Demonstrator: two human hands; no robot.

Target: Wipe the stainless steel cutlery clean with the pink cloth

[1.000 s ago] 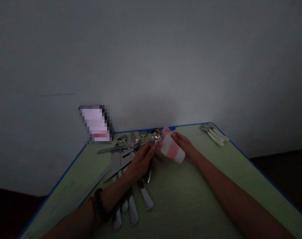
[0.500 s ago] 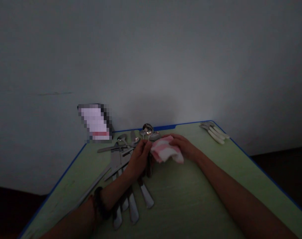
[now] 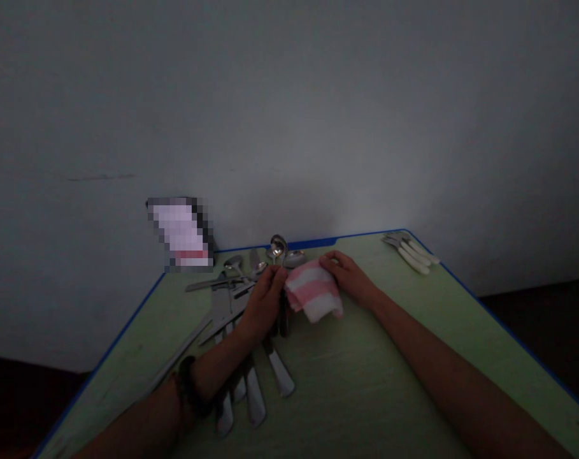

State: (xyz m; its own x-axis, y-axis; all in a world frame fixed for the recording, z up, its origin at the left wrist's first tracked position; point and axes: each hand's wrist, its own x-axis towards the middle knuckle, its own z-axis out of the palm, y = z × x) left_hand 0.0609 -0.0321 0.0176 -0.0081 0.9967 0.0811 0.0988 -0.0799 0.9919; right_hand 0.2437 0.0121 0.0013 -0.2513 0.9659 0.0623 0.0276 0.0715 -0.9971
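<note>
A pink-and-white striped cloth (image 3: 315, 290) hangs spread between my two hands above the table. My left hand (image 3: 266, 296) is closed at its left edge, over the pile of cutlery. The right hand (image 3: 345, 273) pinches the cloth's upper right corner between thumb and fingers. Just behind the left fingers stands the round bowl of a ladle (image 3: 278, 245), and to its right lies a large spoon (image 3: 295, 257). Under the left wrist are several metal-handled utensils, one handle (image 3: 282, 376) pointing toward me. Whether a utensil is also inside the left hand is hidden.
Several white-handled forks (image 3: 416, 255) lie at the far right corner of the green table (image 3: 365, 382). A phone-like device with a blurred screen (image 3: 181, 233) leans against the wall (image 3: 289, 127) at the back left. A long metal utensil (image 3: 179, 354) lies on the left.
The cloth was bunched between my hands and now hangs flatter, its stripes showing. My right fingers have shifted to its upper corner. The left hand has barely moved.
</note>
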